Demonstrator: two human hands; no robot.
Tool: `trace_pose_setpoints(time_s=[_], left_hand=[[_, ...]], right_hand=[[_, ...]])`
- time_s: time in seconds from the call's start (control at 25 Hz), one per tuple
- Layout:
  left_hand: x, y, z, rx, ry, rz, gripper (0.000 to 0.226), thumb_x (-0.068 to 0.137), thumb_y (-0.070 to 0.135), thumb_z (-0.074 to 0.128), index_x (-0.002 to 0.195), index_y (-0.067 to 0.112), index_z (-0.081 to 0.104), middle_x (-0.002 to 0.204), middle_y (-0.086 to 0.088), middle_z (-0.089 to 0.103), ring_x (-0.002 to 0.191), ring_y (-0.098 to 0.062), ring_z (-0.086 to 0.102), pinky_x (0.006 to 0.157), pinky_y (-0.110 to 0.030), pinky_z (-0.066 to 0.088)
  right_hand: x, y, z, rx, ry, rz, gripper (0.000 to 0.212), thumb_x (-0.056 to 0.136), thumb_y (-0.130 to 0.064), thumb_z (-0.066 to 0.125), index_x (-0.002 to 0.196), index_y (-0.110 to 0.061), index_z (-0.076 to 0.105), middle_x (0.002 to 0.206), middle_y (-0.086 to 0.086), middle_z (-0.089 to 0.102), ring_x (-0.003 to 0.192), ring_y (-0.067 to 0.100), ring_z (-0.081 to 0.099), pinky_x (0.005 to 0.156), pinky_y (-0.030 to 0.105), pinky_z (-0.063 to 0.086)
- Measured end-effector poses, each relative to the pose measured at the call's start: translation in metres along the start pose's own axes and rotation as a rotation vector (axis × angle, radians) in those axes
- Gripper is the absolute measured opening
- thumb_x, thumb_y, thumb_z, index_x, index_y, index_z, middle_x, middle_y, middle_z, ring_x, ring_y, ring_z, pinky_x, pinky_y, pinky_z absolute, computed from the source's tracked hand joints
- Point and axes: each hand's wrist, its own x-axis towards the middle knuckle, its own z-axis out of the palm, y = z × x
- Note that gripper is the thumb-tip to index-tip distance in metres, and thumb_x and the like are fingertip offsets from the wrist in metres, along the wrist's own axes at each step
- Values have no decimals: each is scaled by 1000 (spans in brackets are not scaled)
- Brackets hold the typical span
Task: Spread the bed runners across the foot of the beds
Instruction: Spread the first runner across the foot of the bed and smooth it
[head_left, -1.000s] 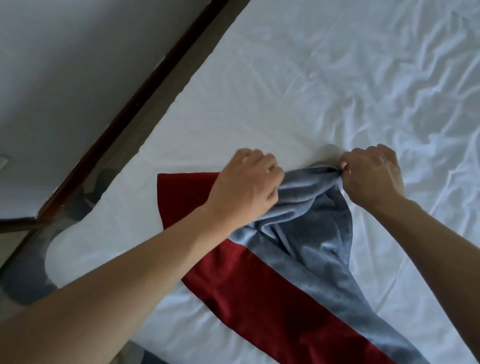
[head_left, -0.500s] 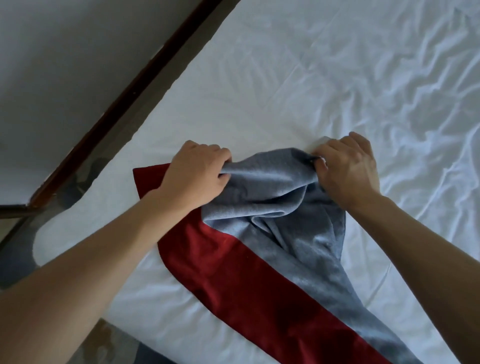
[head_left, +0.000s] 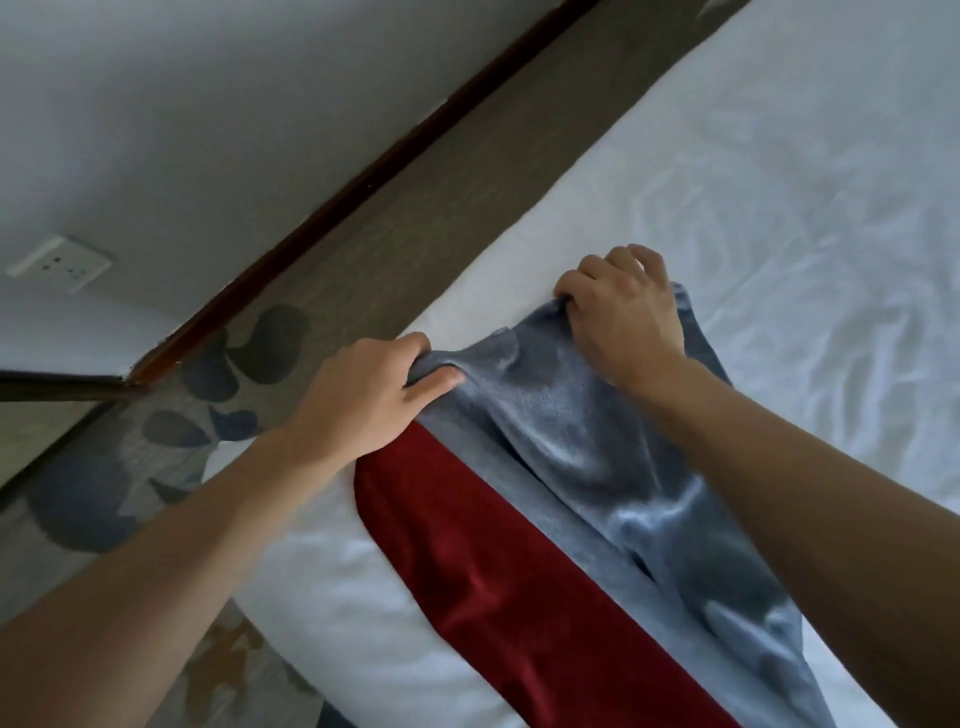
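Gripping the runner's (head_left: 519, 571) bunched grey end near the bed's (head_left: 779, 182) edge, the left hand (head_left: 358, 400) and right hand (head_left: 623, 317) both pinch it tight, so I think it needs more pulling flat.

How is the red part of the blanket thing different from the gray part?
The red band lies smooth and flat on the white bed; the gray band is bunched and wrinkled. Both the left hand and the right hand grip the gray band's end, while neither holds the red band. The red band lies nearer the bed's edge; the gray band lies farther in. Both belong to one runner and look soft and velvety.
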Motion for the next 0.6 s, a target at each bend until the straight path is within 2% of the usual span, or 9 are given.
trace_pose_setpoints(time_s=[0.16, 0.4, 0.6], left_hand=[[11, -45, -8, 56, 11, 7, 42, 89, 65, 38, 79, 25, 46, 53, 14, 44, 44, 1, 46, 42, -17, 29], [34, -102, -20, 101, -21, -64, 45, 88, 67, 30, 78, 25, 43, 53, 14, 42, 42, 0, 43, 42, -16, 25], [52, -149, -40, 180, 73, -97, 46, 91, 62, 34, 73, 20, 40, 50, 11, 38, 39, -4, 39, 39, -21, 22]], right_hand=[[41, -15, 20, -22, 41, -11, 22, 92, -10, 53, 91, -16, 73, 84, 5, 69, 83, 30, 58, 99, 44, 37], [99, -29, 36, 0, 11, -28, 20, 95, -13, 53, 97, -16, 73, 92, 6, 68, 85, 30, 55, 85, 44, 38], [162, -51, 46, 16, 42, -80, 22, 97, -18, 50, 98, -19, 72, 95, 2, 66, 90, 28, 54, 86, 42, 36]])
